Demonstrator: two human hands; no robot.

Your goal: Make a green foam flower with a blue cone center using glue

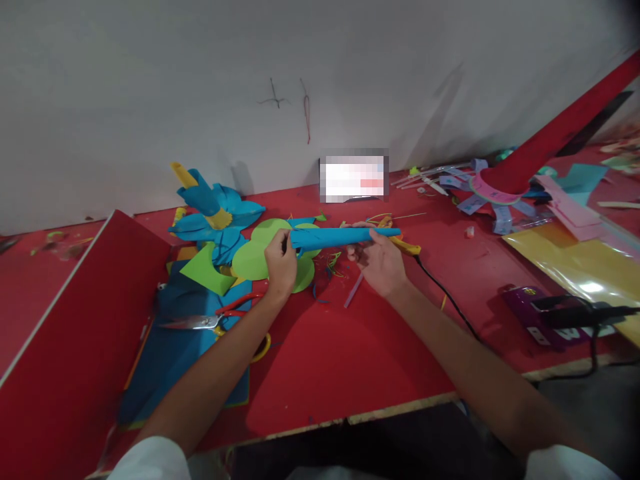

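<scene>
A long blue rolled tube (333,237), seemingly paper or foam sheet, is stretched level between my hands above the red table. My left hand (281,261) is closed around its left end. Near the right end, my right hand (383,263) pinches it between thumb and fingers. Behind and below my left hand lies a green flower-shaped cutout (253,259) with rounded petals, partly covered by the hand and tube. A yellow glue gun (410,247) with a black cord rests just past my right hand. Red-handled scissors (200,323) lie left of my left forearm.
A blue flower (210,210) with a yellow centre stands at the back left. Blue sheets (175,360) lie beside a red upright panel (85,320). A screen (354,177) leans on the wall. To the right are a purple power strip (535,317) and a gold sheet (565,263).
</scene>
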